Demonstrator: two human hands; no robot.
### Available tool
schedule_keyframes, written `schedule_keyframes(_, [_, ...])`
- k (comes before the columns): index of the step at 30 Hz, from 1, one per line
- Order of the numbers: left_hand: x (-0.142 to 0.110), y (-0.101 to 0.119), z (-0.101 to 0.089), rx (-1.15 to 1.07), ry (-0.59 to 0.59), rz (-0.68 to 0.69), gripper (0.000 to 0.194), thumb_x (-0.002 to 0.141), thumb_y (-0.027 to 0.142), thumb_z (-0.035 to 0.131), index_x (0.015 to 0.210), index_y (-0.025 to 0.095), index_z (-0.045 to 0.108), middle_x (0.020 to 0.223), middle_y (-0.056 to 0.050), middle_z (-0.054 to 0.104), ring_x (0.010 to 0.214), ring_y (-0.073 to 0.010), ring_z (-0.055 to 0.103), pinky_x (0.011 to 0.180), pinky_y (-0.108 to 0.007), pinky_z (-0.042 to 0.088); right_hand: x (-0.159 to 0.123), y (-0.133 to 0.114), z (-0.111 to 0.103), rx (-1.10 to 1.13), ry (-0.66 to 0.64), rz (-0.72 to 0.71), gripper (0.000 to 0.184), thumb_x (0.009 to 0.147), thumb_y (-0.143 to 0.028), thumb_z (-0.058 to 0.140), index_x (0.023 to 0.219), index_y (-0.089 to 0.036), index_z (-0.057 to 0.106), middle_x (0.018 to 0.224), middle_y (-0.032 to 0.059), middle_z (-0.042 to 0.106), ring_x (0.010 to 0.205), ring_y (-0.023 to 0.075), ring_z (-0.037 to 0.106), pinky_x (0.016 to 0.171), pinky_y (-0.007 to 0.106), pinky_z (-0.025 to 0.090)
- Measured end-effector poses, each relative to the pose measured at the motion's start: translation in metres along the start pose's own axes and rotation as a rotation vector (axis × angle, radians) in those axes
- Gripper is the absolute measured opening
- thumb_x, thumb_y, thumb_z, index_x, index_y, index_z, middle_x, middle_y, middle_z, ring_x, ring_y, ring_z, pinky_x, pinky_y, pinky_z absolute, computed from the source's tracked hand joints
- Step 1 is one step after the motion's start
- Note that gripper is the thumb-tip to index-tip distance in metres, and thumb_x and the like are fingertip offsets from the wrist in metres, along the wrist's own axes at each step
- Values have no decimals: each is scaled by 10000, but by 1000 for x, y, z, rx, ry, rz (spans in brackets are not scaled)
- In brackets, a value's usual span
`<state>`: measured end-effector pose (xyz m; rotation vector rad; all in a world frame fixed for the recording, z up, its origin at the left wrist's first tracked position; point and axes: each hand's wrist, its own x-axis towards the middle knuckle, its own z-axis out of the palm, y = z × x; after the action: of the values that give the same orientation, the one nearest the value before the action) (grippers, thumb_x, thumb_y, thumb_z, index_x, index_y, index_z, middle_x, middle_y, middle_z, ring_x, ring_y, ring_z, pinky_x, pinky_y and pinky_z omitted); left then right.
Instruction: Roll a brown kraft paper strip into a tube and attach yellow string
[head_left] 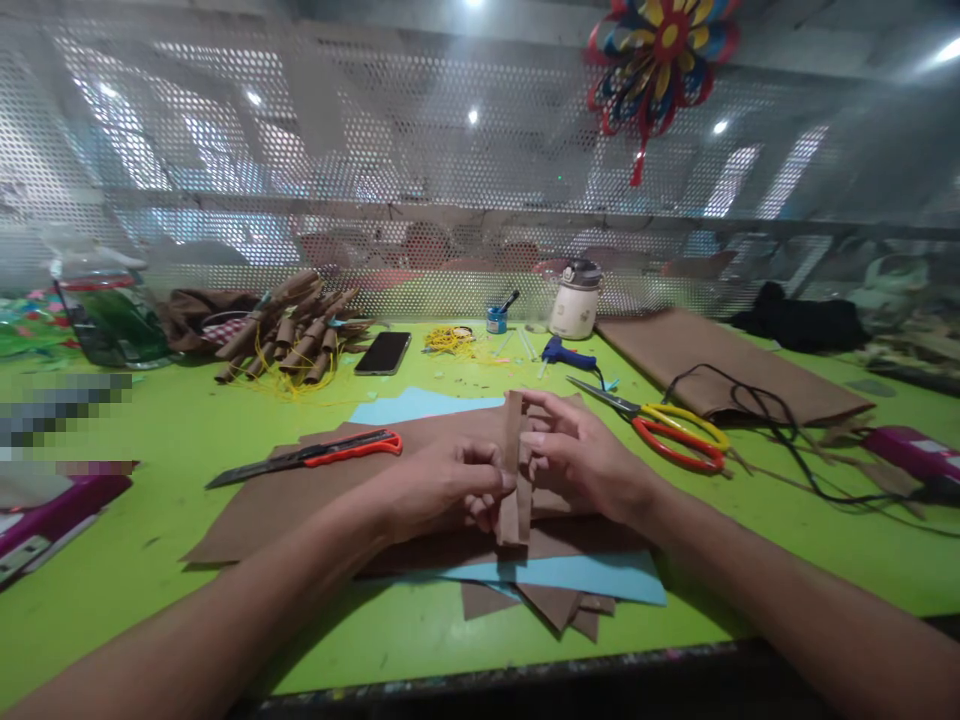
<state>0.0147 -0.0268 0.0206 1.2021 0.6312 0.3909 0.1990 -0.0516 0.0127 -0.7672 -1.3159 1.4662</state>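
Note:
Between my two hands, a narrow folded strip of brown paper [513, 470] stands nearly upright above the paper stack. My left hand [450, 480] pinches its left side near the lower half. From the right, my right hand [581, 450] grips the strip's upper part with thumb and fingers. Under both hands lie brown paper sheets [300, 510], with light blue paper [600, 575] showing below and behind them. A red-handled utility knife [352, 448] rests on the sheets, left of my left hand. Scissors [679, 435] with yellow and red handles lie beyond my right wrist.
Behind are a bundle of rolled brown paper tubes [300, 335], a phone [383, 354], yellow string [450, 341], a blue glue gun [568, 353] and a white jar [575, 302]. Folded brown paper [735, 365] and a black cable [787, 430] lie right. A green-filled bottle [116, 320] stands left.

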Motion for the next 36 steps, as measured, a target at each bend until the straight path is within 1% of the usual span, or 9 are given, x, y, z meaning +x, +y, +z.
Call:
schedule_keyframes(5, [0, 1, 4, 78, 11, 6, 188, 716, 288, 677, 710, 139, 563, 552, 32, 542, 515, -82, 481, 548, -228, 362, 2, 4, 1, -32, 36, -4, 541, 722, -264, 707, 1206, -209, 471, 935, 45, 644, 811, 161, 619, 689, 296, 512])
schedule_keyframes(8, [0, 0, 6, 101, 39, -2, 221, 728, 333, 673, 759, 143, 566, 606, 25, 569, 548, -91, 518, 597, -249, 406, 3, 5, 0, -7, 42, -12, 531, 714, -243, 709, 1191, -205, 478, 943, 43, 657, 844, 165, 628, 726, 309, 519])
schedule_keyframes(11, [1, -1, 6, 45, 24, 0, 259, 733, 350, 674, 846, 137, 578, 669, 9, 585, 592, -104, 544, 646, -282, 446, 4, 4, -1, 15, 73, -9, 532, 708, -228, 712, 1186, -202, 478, 948, 45, 662, 873, 170, 630, 735, 308, 522])
schedule_keyframes(15, [1, 0, 7, 51, 40, 16, 299, 730, 377, 679, 874, 127, 596, 736, -22, 620, 637, -113, 564, 642, -274, 448, 5, 2, -1, 0, 108, -4, 530, 703, -236, 716, 1180, -201, 489, 953, 51, 658, 908, 183, 622, 740, 311, 517])
schedule_keyframes(21, [1, 0, 9, 189, 151, 26, 277, 726, 375, 682, 844, 141, 591, 568, 27, 588, 472, -78, 496, 536, -227, 406, 5, 6, -1, -90, 96, -14, 566, 707, -296, 719, 1217, -217, 487, 987, 46, 637, 900, 180, 608, 723, 298, 508])
schedule_keyframes(25, [2, 0, 10, 219, 140, 37, 295, 734, 366, 666, 926, 147, 624, 691, -8, 638, 510, -84, 515, 529, -225, 414, 4, 7, 0, -205, 93, -30, 620, 696, -328, 729, 1248, -214, 472, 981, 50, 636, 909, 191, 603, 732, 304, 507])
schedule_keyframes(29, [1, 2, 14, 275, 151, 39, 297, 734, 363, 652, 919, 131, 632, 734, -29, 641, 556, -100, 530, 537, -233, 428, 3, 6, 0, -307, 109, -25, 623, 713, -334, 717, 1269, -219, 461, 1000, 55, 634, 903, 190, 602, 730, 304, 506])
schedule_keyframes(31, [0, 4, 15, 282, 160, 29, 292, 742, 356, 643, 918, 124, 630, 720, -26, 631, 548, -97, 528, 538, -232, 428, 2, 6, -1, -334, 109, -37, 590, 740, -329, 691, 1273, -216, 464, 981, 51, 635, 864, 180, 603, 706, 296, 504])
schedule_keyframes(36, [2, 3, 10, 238, 141, 33, 213, 763, 286, 612, 895, 121, 632, 683, -17, 608, 538, -94, 520, 536, -226, 416, 1, 4, -2, -363, 106, -57, 532, 795, -319, 629, 1290, -211, 467, 831, 10, 617, 645, 123, 561, 649, 289, 481])
